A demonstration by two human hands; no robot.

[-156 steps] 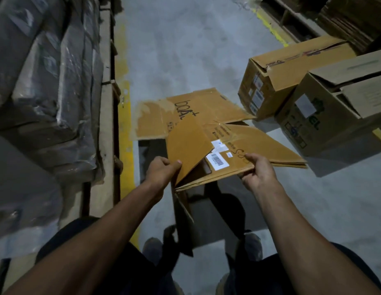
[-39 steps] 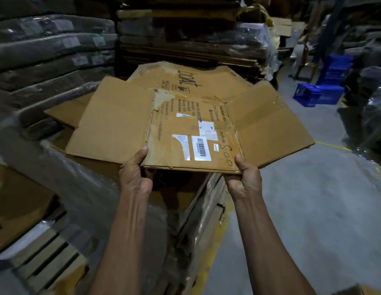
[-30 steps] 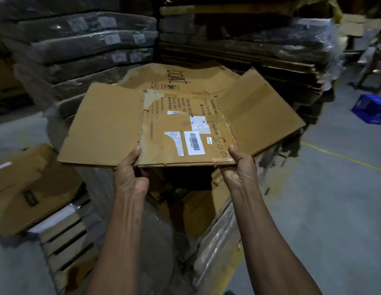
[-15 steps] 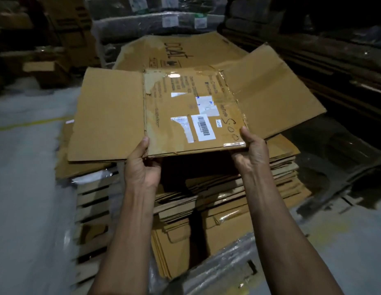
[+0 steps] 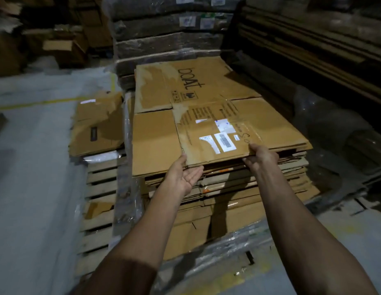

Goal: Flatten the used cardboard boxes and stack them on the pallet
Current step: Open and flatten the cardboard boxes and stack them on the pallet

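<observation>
Dim warehouse floor (image 5: 32, 167), wooden pallet (image 5: 100, 179) bearing stacked cardboard (image 5: 238, 188). Flattened box (image 5: 198, 116) lying atop stack. Left hand (image 5: 183, 175) palm-up, fingers loose at near edge; right hand (image 5: 260, 155) pinching near edge.

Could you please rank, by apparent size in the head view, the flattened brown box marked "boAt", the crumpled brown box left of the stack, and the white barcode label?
1. Flattened brown box marked "boAt"
2. Crumpled brown box
3. White barcode label
</observation>
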